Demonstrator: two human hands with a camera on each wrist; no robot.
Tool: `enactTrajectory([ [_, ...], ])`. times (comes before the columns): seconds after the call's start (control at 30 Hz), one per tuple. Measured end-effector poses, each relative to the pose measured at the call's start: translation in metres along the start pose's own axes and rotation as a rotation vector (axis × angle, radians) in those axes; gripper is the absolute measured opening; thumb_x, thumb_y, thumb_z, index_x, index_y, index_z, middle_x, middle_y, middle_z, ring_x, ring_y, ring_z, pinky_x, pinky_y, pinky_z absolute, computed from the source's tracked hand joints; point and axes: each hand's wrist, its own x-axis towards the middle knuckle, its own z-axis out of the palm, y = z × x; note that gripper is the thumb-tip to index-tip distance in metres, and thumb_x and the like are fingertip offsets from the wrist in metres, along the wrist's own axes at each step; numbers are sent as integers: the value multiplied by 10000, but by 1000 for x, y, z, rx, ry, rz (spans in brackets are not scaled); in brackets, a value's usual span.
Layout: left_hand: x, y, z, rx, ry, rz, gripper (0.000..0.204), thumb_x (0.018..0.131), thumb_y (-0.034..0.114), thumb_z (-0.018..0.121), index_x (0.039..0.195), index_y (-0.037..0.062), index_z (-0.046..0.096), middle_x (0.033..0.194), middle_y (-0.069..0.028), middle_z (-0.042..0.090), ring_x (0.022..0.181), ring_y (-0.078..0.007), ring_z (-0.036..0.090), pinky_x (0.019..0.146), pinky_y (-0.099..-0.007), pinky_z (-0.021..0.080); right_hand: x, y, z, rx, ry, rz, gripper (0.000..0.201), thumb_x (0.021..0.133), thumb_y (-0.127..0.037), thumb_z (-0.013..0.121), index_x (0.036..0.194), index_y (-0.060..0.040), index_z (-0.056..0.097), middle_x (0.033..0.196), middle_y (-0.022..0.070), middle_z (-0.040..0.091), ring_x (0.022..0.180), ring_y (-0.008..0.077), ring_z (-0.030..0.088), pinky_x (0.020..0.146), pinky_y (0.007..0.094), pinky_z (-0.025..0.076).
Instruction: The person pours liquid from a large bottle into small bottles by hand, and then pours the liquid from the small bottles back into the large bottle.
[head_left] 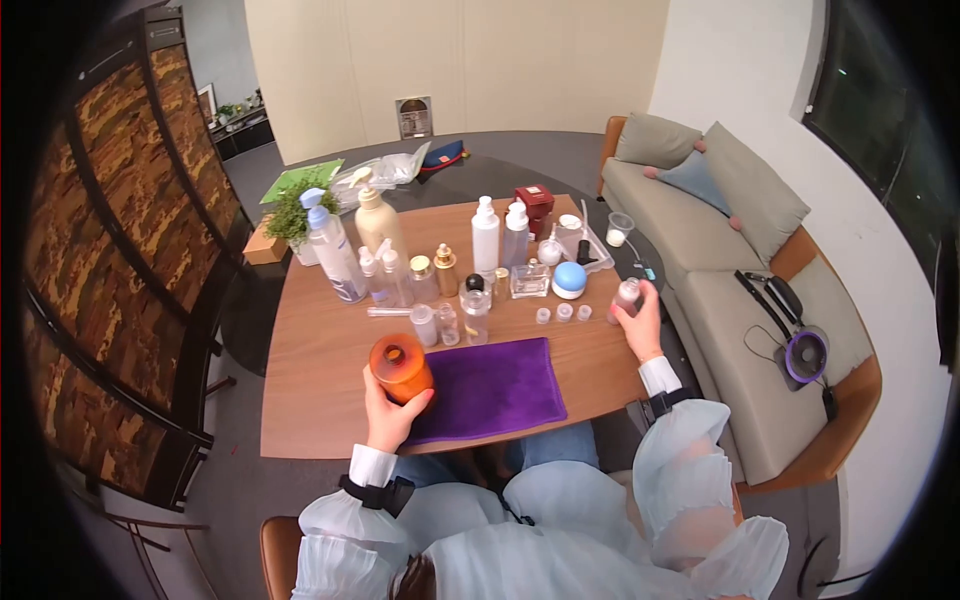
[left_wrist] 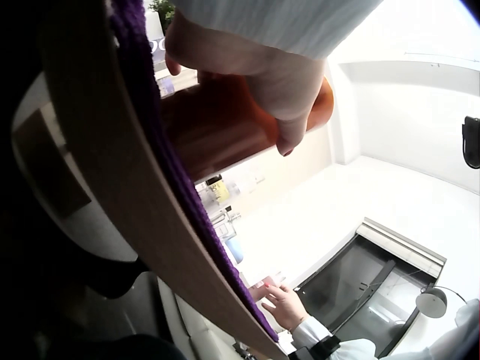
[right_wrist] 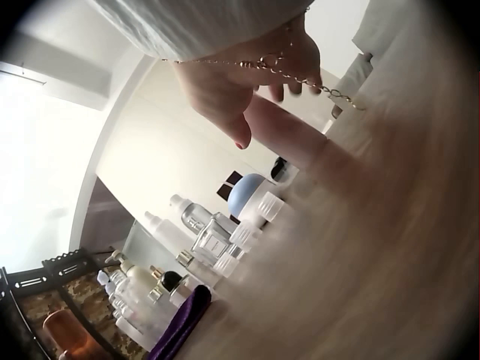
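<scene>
My left hand [head_left: 390, 412] grips an amber-orange bottle [head_left: 400, 362] from the near side, at the left end of a purple towel [head_left: 500, 385]. The bottle is upright, and its round top with a small neck faces up. In the left wrist view, fingers and thumb wrap round the orange bottle [left_wrist: 217, 124], its base at the towel. Over at the table's right edge, my right hand [head_left: 643, 325] holds a small pale pink bottle [head_left: 626, 294]. The right wrist view shows this pink bottle [right_wrist: 285, 135] beneath the fingers, its lower end close over the wooden tabletop.
Behind the towel stand several bottles, among them a beige pump bottle [head_left: 376, 220] and a white spray bottle [head_left: 485, 235]. A blue-lidded jar [head_left: 569, 281] and small clear caps [head_left: 564, 312] sit left of my right hand. A sofa [head_left: 690, 250] flanks the table [head_left: 320, 390].
</scene>
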Motion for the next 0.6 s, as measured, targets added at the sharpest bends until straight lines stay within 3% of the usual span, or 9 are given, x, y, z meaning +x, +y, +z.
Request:
enactTrajectory([
  [0.07, 0, -2, 0, 23, 12, 14, 757, 684, 170, 843, 1276, 17, 398, 1176, -116, 540, 1096, -214, 533, 958, -334, 419, -5, -29, 1, -176, 162, -242, 746, 712, -78, 767, 1346, 4, 383, 1379, 198, 393, 1308, 368, 334, 1100, 451, 267],
  [0.1, 0, -6, 0, 31, 13, 16, 760, 682, 174, 845, 1276, 16, 398, 1176, -118, 542, 1096, -217, 536, 957, -336, 421, -9, -54, 4, -213, 222, -339, 733, 728, -55, 754, 1357, 2, 381, 1367, 187, 410, 1292, 341, 371, 1097, 421, 286],
  [0.17, 0, -6, 0, 49, 21, 25, 763, 681, 180, 847, 1275, 16, 397, 1174, -120, 546, 1094, -221, 541, 956, -339, 423, -22, -93, 21, -46, 146, -411, 719, 732, -66, 760, 1348, 1, 395, 1354, 190, 426, 1281, 341, 387, 1090, 423, 299],
  [0.23, 1, -5, 1, 30, 11, 20, 761, 683, 180, 845, 1275, 17, 396, 1172, -120, 547, 1093, -221, 542, 956, -338, 424, -37, -118, 54, 218, -129, -346, 708, 729, -128, 769, 1324, -17, 403, 1298, 185, 478, 1242, 356, 416, 1061, 432, 323],
  [0.3, -1, -4, -2, 25, 18, 15, 760, 686, 184, 845, 1274, 14, 395, 1173, -123, 548, 1093, -222, 543, 956, -341, 425, -56, -148, 101, 114, -288, -398, 714, 734, -146, 768, 1337, -35, 401, 1246, 183, 521, 1197, 342, 462, 1016, 428, 371],
  [0.4, 1, -6, -2, 35, -13, 7, 765, 692, 189, 845, 1280, 7, 391, 1182, -124, 548, 1102, -218, 540, 961, -346, 425, -64, -144, 145, 260, -312, -313, 688, 731, -154, 775, 1312, -49, 421, 1188, 181, 563, 1135, 339, 511, 970, 431, 403],
  [0.47, 1, -3, -1, 39, -9, 4, 771, 692, 191, 847, 1284, 6, 390, 1183, -123, 548, 1104, -217, 539, 964, -346, 423, -66, -146, 153, 198, -346, -141, 635, 733, -149, 776, 1266, -46, 446, 1153, 177, 577, 1082, 347, 542, 933, 433, 425],
  [0.5, 1, -2, -1, 30, -15, 0, 777, 691, 193, 849, 1289, 6, 388, 1184, -122, 548, 1107, -215, 538, 967, -345, 421, -71, -146, 156, 153, -224, -192, 569, 739, -136, 772, 1213, -41, 472, 1098, 165, 592, 1057, 344, 559, 916, 425, 438],
  [0.6, 0, -3, 0, 37, 3, 7, 802, 681, 179, 861, 1305, 18, 383, 1211, -109, 535, 1117, -199, 530, 979, -336, 413, -93, -158, 141, 318, -151, -265, 525, 751, -135, 771, 1184, -34, 492, 1070, 165, 600, 1015, 335, 589, 873, 400, 470],
])
